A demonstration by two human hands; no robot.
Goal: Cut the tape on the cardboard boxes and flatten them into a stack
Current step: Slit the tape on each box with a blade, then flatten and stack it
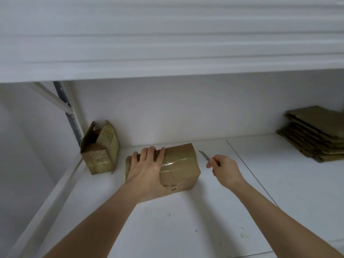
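A taped brown cardboard box [181, 164] lies on the white shelf [186, 220], sealed with clear tape. My left hand [147, 167] lies on its top left part, fingers reaching over the far edge and thumb down the near side. To the right of the box, my right hand [224, 167] grips a small knife [203, 156] whose blade points up and left toward the box's right end without touching it. Several flattened boxes form a stack [314, 135] at the far right of the shelf.
A second small box [99, 148], its top flaps open, stands in the back left corner by a metal upright [69, 116]. Another white shelf [167, 43] hangs close overhead. A thin seam [251, 172] runs across the shelf surface to the right.
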